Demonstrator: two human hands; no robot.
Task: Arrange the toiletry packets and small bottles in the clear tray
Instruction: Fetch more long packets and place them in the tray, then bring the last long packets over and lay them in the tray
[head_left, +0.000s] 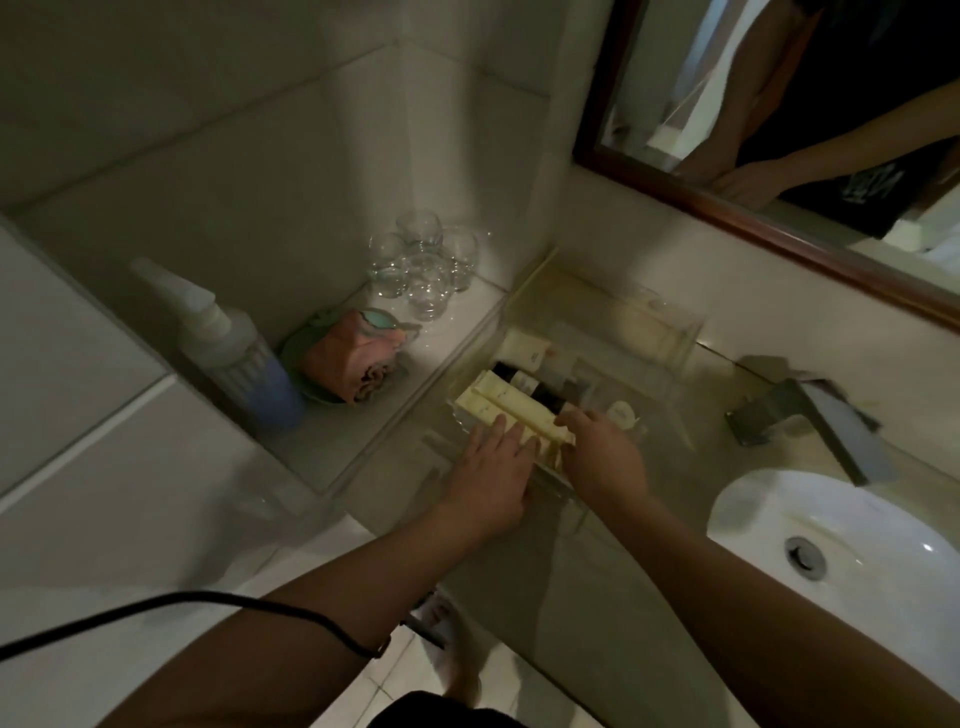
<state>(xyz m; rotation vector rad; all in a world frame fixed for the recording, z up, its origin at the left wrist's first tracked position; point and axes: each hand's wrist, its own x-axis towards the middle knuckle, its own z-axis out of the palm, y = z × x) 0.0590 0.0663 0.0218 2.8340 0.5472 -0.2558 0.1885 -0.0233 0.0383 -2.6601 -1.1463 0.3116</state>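
Both hands, the left hand (488, 467) and right hand (602, 452), are lying flat, fingers spread, squaring cream packets (498, 402) inside the clear tray (670, 332) beside the sink (841, 525); probably lining up the dark bottles (524, 382) is coming next

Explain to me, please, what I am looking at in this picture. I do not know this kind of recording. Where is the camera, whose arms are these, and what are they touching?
There is no machine here. A person wears one wide camera on the head, looking down at their own arms, so the picture curves at the edges.

The place is a bathroom counter. The left hand and the right hand both rest on cream-coloured packets at the near end of a clear tray. Whether either hand grips a packet I cannot tell. Behind the packets lie small dark bottles.

Left of the tray, on a raised tiled ledge, stand drinking glasses, a rolled pink towel and a large white and blue bottle. On the right are a tap and a white sink. The mirror reflects the person.
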